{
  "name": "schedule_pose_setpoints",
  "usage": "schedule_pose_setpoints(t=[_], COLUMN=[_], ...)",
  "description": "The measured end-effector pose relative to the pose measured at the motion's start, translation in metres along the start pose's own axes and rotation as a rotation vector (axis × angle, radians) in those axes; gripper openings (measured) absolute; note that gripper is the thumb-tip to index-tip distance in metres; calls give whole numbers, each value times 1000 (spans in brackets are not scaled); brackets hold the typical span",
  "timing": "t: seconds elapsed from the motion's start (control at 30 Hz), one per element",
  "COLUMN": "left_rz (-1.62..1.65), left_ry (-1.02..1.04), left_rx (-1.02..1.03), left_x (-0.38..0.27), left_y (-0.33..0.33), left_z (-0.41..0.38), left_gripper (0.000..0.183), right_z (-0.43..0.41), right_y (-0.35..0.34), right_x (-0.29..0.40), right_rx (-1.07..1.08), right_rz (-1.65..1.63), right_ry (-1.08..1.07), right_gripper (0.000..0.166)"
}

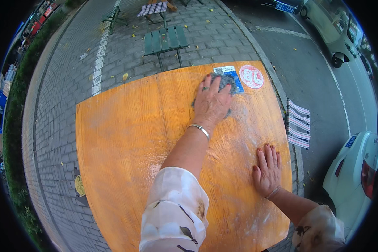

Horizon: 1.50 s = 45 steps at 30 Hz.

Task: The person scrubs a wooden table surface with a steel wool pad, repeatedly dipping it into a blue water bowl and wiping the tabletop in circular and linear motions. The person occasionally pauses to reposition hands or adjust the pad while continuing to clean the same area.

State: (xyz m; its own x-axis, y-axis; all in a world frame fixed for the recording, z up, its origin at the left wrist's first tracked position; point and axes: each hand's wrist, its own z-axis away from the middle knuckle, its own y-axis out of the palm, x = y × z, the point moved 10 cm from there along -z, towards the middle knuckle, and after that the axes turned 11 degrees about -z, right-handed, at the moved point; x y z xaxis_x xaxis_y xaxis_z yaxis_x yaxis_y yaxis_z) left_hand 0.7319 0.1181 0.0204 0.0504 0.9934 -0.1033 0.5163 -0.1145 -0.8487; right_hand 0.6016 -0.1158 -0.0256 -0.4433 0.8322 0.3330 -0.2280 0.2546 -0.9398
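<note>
My left hand [212, 100] presses a grey cloth [229, 82] flat onto the wooden tabletop [123, 141], near its far edge. Parts of the cloth show between and around my fingers; the rest is under the palm. The cloth overlaps a blue and white sticker [238, 85] bearing a printed code. Beside that sticker is a round red and white one [251, 77] with printing. Closer to me, my right hand [267, 170] rests palm down by the table's right side, fingers slightly apart, holding nothing. Wet-looking sheen and pale streaks mark the wood.
Beyond the table stand a green slatted folding stool [166, 40] and a striped one [152, 8]. Another striped folding stool [298, 123] is close to the right edge. A yellow cloth-like item [79, 186] lies past the left edge. Parked cars, including a white car [346, 170], line the right.
</note>
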Motion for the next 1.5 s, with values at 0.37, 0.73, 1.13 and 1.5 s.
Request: schedule_pose_setpoints(t=[0.37, 0.73, 1.13, 1.5], left_rz=[-528, -142, -111, -220], left_ry=[-504, -204, -226, -513], left_rx=[-2, 66, 119, 119], left_x=[251, 102, 128, 229], left_y=[-78, -90, -106, -157], left_z=[121, 127, 138, 200], left_gripper=[34, 36, 33, 54], right_z=[-4, 2, -1, -7], right_y=[-7, -6, 1, -1], right_x=[3, -7, -7, 1], right_rx=[-38, -9, -7, -58], right_rz=[-30, 43, 82, 64], right_ry=[-27, 3, -10, -40], right_gripper=[62, 62, 62, 60])
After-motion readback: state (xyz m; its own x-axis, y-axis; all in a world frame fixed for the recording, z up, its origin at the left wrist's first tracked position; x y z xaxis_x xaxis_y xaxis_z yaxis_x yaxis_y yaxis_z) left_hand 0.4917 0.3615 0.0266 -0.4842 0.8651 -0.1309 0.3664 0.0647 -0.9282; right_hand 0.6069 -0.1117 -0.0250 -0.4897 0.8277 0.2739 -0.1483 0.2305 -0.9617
